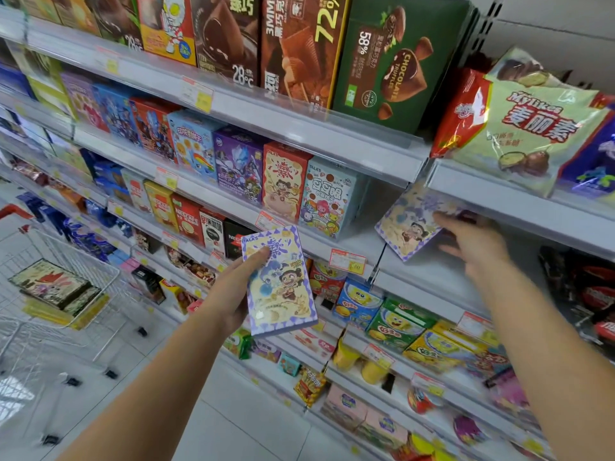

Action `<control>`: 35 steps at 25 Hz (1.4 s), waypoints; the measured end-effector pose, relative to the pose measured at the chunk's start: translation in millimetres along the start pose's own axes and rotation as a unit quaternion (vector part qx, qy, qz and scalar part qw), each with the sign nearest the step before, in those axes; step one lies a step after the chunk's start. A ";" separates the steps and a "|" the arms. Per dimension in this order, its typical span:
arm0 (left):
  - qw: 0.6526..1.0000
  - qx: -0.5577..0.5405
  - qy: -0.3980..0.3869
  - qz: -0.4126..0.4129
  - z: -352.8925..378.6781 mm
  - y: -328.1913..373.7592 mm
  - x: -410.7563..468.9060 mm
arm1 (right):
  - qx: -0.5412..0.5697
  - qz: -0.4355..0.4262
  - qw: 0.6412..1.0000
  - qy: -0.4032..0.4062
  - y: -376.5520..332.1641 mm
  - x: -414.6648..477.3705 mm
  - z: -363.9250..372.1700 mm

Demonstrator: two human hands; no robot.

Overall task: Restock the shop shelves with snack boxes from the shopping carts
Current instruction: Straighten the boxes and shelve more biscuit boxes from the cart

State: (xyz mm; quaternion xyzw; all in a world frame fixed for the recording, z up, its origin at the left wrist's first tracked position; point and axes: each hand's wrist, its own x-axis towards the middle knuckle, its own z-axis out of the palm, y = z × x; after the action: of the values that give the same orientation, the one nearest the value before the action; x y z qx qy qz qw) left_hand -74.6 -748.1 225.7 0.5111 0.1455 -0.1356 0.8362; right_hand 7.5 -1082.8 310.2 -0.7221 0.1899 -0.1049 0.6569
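Observation:
My left hand grips a purple-edged cartoon snack box upright in front of the shelves, thumb on its front face. My right hand reaches into a gap on the middle shelf and touches a second, matching purple-edged box that leans tilted there; this hand is blurred, fingers spread along the box's right side. Left of that gap stand a light-blue cartoon box and a red-and-yellow one.
A wire shopping cart stands at the left with several flat boxes inside. Shelves above hold chocolate boxes; a green Mylikes bag juts out at the upper right. Lower shelves carry small snack packs. White floor lies below.

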 end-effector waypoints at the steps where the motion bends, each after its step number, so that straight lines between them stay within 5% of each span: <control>1: 1.000 0.000 0.000 0.007 1.0 -1.6 1.4 | -0.037 -0.023 0.999 -0.032 3.5 2.4 5.5; 5: 1.000 0.006 -0.010 0.023 4.5 0.7 4.1 | -0.074 -0.066 0.985 -0.138 13.2 4.2 26.9; 11: 0.999 0.029 -0.015 0.026 10.4 8.6 6.7 | -0.089 -0.053 0.979 -0.178 19.5 3.9 47.5; 13: 0.999 0.034 -0.026 0.025 16.2 7.6 8.6 | -0.094 -0.047 0.982 -0.158 19.4 -6.7 46.8; 17: 0.995 0.059 -0.077 0.022 42.2 2.6 10.7 | -0.132 -0.097 0.986 0.008 39.0 -65.6 35.9; 22: 0.985 0.099 -0.143 -0.002 92.5 -14.1 13.6 | -0.098 0.075 0.954 -0.272 54.2 -119.8 29.2; 25: 0.981 0.120 -0.153 -0.006 111.9 -20.4 17.4 | -0.055 0.094 0.972 -0.207 46.9 -105.7 -5.4; 29: 0.984 0.141 -0.107 0.003 110.0 -10.9 30.0 | 0.047 0.030 0.998 -0.014 34.1 -61.2 -41.8; 35: 0.988 0.124 -0.092 -0.014 104.3 6.0 31.9 | 0.142 -0.011 0.990 -0.026 16.4 5.3 -3.5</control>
State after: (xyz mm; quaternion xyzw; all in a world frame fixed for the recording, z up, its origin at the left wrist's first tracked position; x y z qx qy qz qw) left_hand -32.1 -841.3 263.7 0.5940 0.0571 -0.2108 0.7742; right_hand 8.7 -1089.2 293.8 -0.6264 0.1477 -0.1190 0.7561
